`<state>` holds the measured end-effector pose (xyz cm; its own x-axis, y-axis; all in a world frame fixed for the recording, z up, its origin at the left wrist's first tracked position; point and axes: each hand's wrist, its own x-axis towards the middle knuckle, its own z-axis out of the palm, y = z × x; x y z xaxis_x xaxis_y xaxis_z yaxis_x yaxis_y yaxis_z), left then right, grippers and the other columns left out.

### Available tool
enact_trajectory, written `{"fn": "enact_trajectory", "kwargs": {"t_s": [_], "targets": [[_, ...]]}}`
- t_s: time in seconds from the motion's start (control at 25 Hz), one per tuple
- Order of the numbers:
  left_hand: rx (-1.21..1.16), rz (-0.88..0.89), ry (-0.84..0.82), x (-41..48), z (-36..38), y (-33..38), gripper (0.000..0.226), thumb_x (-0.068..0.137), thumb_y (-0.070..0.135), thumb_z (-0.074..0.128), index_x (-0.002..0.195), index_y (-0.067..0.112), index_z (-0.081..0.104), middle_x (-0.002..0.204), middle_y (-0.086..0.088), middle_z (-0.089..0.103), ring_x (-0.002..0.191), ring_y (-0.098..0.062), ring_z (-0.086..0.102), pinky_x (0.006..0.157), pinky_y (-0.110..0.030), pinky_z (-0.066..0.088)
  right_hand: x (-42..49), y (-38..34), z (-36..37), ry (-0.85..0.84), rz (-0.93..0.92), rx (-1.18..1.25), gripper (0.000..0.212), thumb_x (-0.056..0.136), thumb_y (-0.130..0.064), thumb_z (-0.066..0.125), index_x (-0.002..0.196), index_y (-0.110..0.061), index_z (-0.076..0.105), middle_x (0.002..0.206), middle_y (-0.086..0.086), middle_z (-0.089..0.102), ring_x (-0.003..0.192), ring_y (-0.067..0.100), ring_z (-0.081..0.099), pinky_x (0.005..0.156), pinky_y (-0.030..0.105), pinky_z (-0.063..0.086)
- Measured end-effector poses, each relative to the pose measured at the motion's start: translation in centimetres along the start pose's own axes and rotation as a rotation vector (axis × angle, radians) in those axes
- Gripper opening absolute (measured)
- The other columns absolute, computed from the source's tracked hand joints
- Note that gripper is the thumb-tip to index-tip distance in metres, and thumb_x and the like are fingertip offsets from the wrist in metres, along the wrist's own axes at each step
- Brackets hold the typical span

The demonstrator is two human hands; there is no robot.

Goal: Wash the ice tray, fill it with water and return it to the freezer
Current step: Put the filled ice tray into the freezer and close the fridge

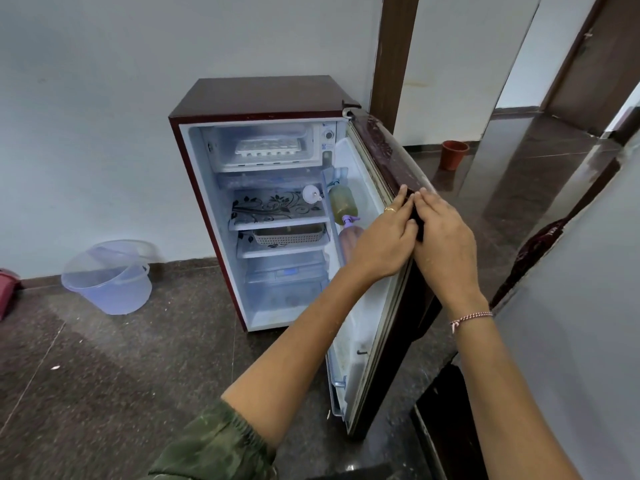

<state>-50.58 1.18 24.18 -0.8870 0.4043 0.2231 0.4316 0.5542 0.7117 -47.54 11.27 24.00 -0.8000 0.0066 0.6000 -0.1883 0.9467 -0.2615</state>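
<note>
The fridge (263,98) stands open against the wall, and the tray (267,147) sits up in the freezer box (263,147) at the top, lying flat on its floor. From here I can't make out whether its cells hold water, ice or nothing, so I can't say if this is the start or the end of the job. Both hands are on the door (384,157), neither one near the tray: the left hand (384,237) lies against the inner edge, the right hand (443,240) on the outer face, fingers (401,199) nearly straight and pressed flat, folded over the door's edge, not gripping anything else. If the tray is already washed and filled, only shutting the door is left, and the hands look placed for that. If not, everything is still to do, starting with lifting the tray out.
</note>
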Motion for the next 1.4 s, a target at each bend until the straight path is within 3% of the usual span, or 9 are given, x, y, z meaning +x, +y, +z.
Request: {"fn": "enact_trajectory", "kwargs": {"t_s": [0.24,0.36,0.48,0.64,0.88,0.96,1.2,1.32,1.4], "targets": [[0.080,-0.121,-0.102,-0.7,-5.1,-0.2,0.053,0.096,0.036,0.023,0.147,0.025,0.029,0.158,-0.001,0.019,0.143,-0.019,0.024,0.116,-0.041,0.022,-0.3,-3.5,1.1,0.035,0.012,0.348,0.043,0.093,-0.012,0.045,0.135,-0.004,0.048,0.139,0.009,0.051,0.130,0.017,0.045,0.107,0.018,0.028],[0.136,-0.182,-0.095,-1.7,-7.4,-0.7,0.048,0.097,0.023,0.027,0.143,0.017,0.038,0.152,-0.006,0.035,0.136,-0.024,0.036,0.111,-0.036,0.030,-0.5,-6.0,2.5,0.069,-0.013,0.471,0.044,0.091,-0.012,0.038,0.131,-0.001,0.051,0.134,0.012,0.055,0.127,0.017,0.046,0.108,0.013,0.025],[0.179,-0.229,-0.027,-2.5,-9.7,-1.8,0.035,0.094,0.015,0.031,0.114,0.010,0.059,0.121,-0.013,0.062,0.110,-0.029,0.055,0.090,-0.037,0.043,-0.3,-8.5,4.1,0.072,-0.011,0.602,0.043,0.093,-0.009,0.035,0.133,0.002,0.049,0.134,0.013,0.054,0.126,0.013,0.043,0.111,0.017,0.026],[0.319,-0.315,0.112,-2.9,-12.0,-4.2,0.035,0.096,0.023,0.029,0.078,0.010,0.057,0.085,-0.008,0.063,0.084,-0.027,0.059,0.063,-0.032,0.036,0.4,-12.1,6.9,0.071,0.010,0.835,0.044,0.094,0.000,0.036,0.138,-0.001,0.043,0.139,0.010,0.048,0.132,0.015,0.041,0.114,0.027,0.029],[0.651,-0.345,0.434,-4.8,-11.6,-8.7,0.052,0.097,0.040,0.032,0.140,0.010,0.039,0.128,-0.013,0.054,0.111,-0.031,0.054,0.081,-0.041,0.045,-1.0,-13.0,12.9,0.056,0.031,0.576,0.046,0.099,-0.013,0.040,0.144,-0.005,0.031,0.144,0.012,0.035,0.133,0.022,0.033,0.113,0.033,0.027],[0.692,-0.296,0.574,-4.9,-12.2,-10.8,0.052,0.096,0.042,0.034,0.135,0.011,0.047,0.119,-0.012,0.059,0.102,-0.031,0.058,0.074,-0.041,0.048,-2.1,-12.8,14.7,-0.083,0.134,0.482,0.045,0.099,-0.023,0.042,0.140,-0.006,0.036,0.132,0.012,0.042,0.122,0.024,0.040,0.101,0.029,0.032],[0.654,-0.222,0.800,-3.8,-14.6,-15.4,0.043,0.093,0.038,0.039,0.117,0.012,0.064,0.102,-0.010,0.064,0.089,-0.028,0.061,0.065,-0.038,0.051,-1.2,-13.9,17.5,-0.384,0.323,0.974,0.033,0.089,-0.043,0.058,0.108,-0.018,0.048,0.093,-0.001,0.064,0.087,0.017,0.064,0.068,0.014,0.043],[0.559,-0.206,0.865,-3.4,-16.0,-17.6,0.043,0.094,0.037,0.037,0.119,0.012,0.062,0.112,-0.013,0.060,0.100,-0.029,0.058,0.076,-0.041,0.051,-0.1,-15.4,19.0,-0.444,0.339,1.048,0.035,0.086,-0.038,0.064,0.105,-0.014,0.047,0.088,0.001,0.065,0.075,0.010,0.063,0.067,0.014,0.045],[0.553,-0.288,0.894,-3.4,-16.1,-19.0,0.047,0.097,0.038,0.034,0.131,0.012,0.051,0.132,-0.015,0.050,0.124,-0.030,0.047,0.099,-0.047,0.044,0.8,-16.4,20.3,-0.506,0.341,1.096,0.032,0.084,-0.030,0.068,0.104,-0.015,0.049,0.088,0.000,0.065,0.073,0.006,0.061,0.070,0.016,0.047]]}}
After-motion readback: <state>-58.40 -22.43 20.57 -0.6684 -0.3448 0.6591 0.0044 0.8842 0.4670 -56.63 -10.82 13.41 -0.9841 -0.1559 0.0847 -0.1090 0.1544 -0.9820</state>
